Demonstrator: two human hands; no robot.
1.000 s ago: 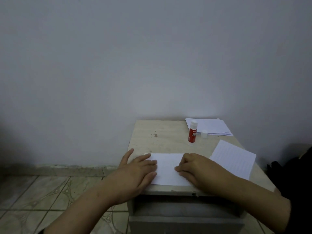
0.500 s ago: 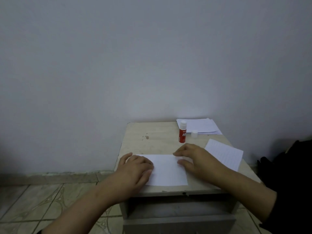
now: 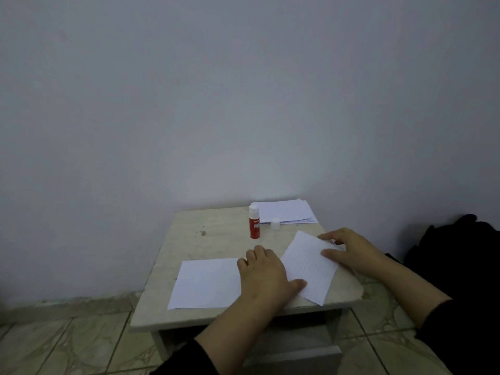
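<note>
A folded white sheet (image 3: 205, 284) lies flat on the small beige table (image 3: 216, 239) near its front left. A lined sheet (image 3: 308, 269) lies askew at the front right. My left hand (image 3: 266, 277) rests between the two sheets, its thumb on the lined sheet's near edge and its fingers lying flat. My right hand (image 3: 349, 251) touches the lined sheet's far right corner with spread fingers.
A red glue stick (image 3: 254, 225) stands upright behind my hands, its white cap (image 3: 275, 223) beside it. A stack of white paper (image 3: 284, 212) lies at the table's back right. A dark bag (image 3: 457, 247) sits at the right. Tiled floor surrounds the table.
Both hands left the folded white sheet and moved right to the lined sheet. The camera view shifted, so the table now appears further right.
</note>
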